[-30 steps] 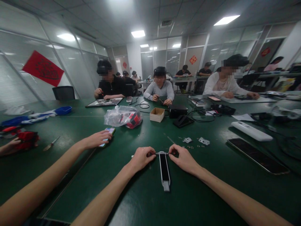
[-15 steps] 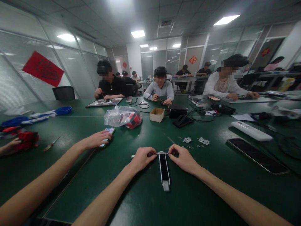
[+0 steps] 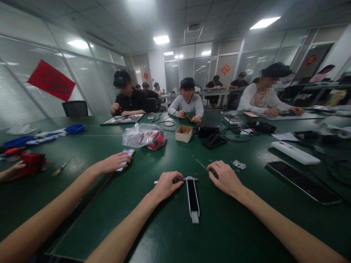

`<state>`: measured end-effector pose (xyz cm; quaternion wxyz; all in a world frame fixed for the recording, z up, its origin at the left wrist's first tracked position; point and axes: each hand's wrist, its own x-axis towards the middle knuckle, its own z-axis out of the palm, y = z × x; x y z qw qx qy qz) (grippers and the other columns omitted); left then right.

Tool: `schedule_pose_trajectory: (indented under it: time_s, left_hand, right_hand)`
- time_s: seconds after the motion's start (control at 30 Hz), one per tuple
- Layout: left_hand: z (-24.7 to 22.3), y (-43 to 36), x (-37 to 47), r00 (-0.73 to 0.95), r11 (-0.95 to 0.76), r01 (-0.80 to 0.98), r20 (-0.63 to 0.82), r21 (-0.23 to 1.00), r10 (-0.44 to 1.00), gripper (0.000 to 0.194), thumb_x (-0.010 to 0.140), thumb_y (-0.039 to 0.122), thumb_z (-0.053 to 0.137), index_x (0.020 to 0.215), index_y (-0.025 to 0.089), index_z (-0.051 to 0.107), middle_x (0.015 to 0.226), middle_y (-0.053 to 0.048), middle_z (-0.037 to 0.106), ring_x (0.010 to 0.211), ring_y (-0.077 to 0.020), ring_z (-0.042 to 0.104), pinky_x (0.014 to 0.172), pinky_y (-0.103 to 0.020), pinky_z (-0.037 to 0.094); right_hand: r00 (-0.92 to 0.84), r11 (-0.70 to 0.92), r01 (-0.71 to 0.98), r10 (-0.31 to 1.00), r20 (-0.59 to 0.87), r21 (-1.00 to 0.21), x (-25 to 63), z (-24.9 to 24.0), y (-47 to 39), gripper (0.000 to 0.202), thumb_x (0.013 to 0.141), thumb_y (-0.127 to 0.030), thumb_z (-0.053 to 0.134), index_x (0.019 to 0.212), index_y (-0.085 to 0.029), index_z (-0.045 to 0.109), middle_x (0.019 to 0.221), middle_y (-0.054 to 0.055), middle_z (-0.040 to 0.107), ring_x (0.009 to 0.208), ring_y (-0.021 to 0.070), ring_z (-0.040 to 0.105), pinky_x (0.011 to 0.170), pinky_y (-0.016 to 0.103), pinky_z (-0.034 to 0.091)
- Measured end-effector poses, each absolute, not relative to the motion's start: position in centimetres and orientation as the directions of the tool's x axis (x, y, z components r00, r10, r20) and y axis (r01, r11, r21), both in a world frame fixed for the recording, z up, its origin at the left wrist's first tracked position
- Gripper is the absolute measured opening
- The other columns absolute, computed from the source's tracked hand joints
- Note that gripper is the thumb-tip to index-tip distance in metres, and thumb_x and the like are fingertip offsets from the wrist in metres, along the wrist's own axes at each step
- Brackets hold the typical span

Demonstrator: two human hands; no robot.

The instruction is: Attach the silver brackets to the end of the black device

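Note:
In the head view, my left hand is closed, its thumb and fingertips pinching the left end of a thin metal rod. This rod crosses the far end of a narrow white-framed piece with a dark middle and a grey tab at its near end. The piece lies flat on the green table. To its right, my right hand hovers low with bent fingers apart, holding nothing visible. Beyond those fingers lies a small metal bracket; other small parts are hidden beneath the hand. A thin rod-like tool lies by my right fingertips.
A co-worker's hand rests on a phone at left. Farther off are a plastic bag with a red item, a small box and a black stand. A dark phone and white device lie right.
My right hand has let go of the rod's right end and moved right, toward the small metal parts, now covering some. My left hand keeps its pinch.

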<state>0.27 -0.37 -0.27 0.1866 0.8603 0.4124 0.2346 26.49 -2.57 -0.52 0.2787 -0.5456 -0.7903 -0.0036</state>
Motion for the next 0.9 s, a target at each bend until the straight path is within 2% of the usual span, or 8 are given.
schedule_pose_trajectory:
  time_s: [0.1,0.23,0.53,0.63,0.8,0.9]
  left_hand:
    - [-0.4,-0.3,0.3,0.548,-0.588,0.617,0.250,0.524,0.798,0.014,0.078,0.020,0.062,0.092,0.018,0.067,0.076,0.001,0.068,0.063,-0.0112,0.058,0.060,-0.020,0.043]
    - [-0.6,-0.3,0.2,0.554,-0.597,0.610,0.258,0.521,0.791,0.015,0.078,0.020,0.062,0.093,0.018,0.066,0.076,0.001,0.067,0.062,-0.0108,0.058,0.059,-0.019,0.043]
    - [-0.5,-0.3,0.2,0.553,-0.577,0.635,0.218,0.514,0.804,0.016,0.079,0.022,0.061,0.093,0.018,0.066,0.077,0.001,0.067,0.065,-0.0112,0.058,0.060,-0.019,0.042]
    - [-0.5,-0.3,0.2,0.554,-0.579,0.631,0.222,0.517,0.802,0.016,0.080,0.022,0.060,0.094,0.018,0.066,0.078,0.001,0.067,0.065,-0.0114,0.058,0.060,-0.019,0.042]
    - [-0.3,-0.4,0.2,0.552,-0.586,0.628,0.238,0.512,0.799,0.015,0.079,0.022,0.061,0.093,0.018,0.066,0.077,0.001,0.067,0.064,-0.0111,0.057,0.060,-0.020,0.042]
    - [0.1,-0.6,0.3,0.553,-0.581,0.628,0.228,0.517,0.801,0.015,0.079,0.021,0.061,0.092,0.017,0.065,0.076,0.001,0.066,0.063,-0.0111,0.057,0.059,-0.020,0.042]
  right_hand:
    - [-0.197,0.284,0.941,0.902,0.385,-0.184,29.2,-0.6,-1.6,0.019,0.081,-0.024,0.050,0.092,-0.018,0.065,0.093,0.012,0.061,0.082,0.0263,0.057,0.070,0.042,0.046]
    - [-0.132,0.187,0.956,0.961,0.241,-0.225,31.1,-0.9,-1.1,0.022,0.083,-0.025,0.051,0.097,-0.017,0.066,0.089,0.012,0.062,0.077,0.0254,0.060,0.068,0.039,0.046]
    - [-0.125,0.162,0.966,0.975,0.183,-0.204,30.9,-0.8,-1.0,0.023,0.087,-0.021,0.042,0.093,-0.015,0.063,0.092,0.012,0.064,0.084,0.0227,0.061,0.075,0.034,0.046]
    - [-0.129,0.188,0.945,0.966,0.225,-0.266,31.1,-1.0,-0.9,0.025,0.088,-0.025,0.041,0.096,-0.014,0.063,0.094,0.012,0.064,0.086,0.0229,0.061,0.077,0.036,0.046]
    - [-0.204,0.337,0.840,0.922,0.329,-0.424,29.9,-0.9,-1.4,0.024,0.088,-0.027,0.041,0.095,-0.018,0.062,0.095,0.008,0.064,0.087,0.0208,0.060,0.080,0.036,0.047]
    - [-0.209,0.350,0.773,0.928,0.309,-0.529,28.3,-0.5,-2.1,0.023,0.087,-0.028,0.044,0.096,-0.018,0.063,0.095,0.007,0.065,0.087,0.0196,0.061,0.080,0.035,0.047]
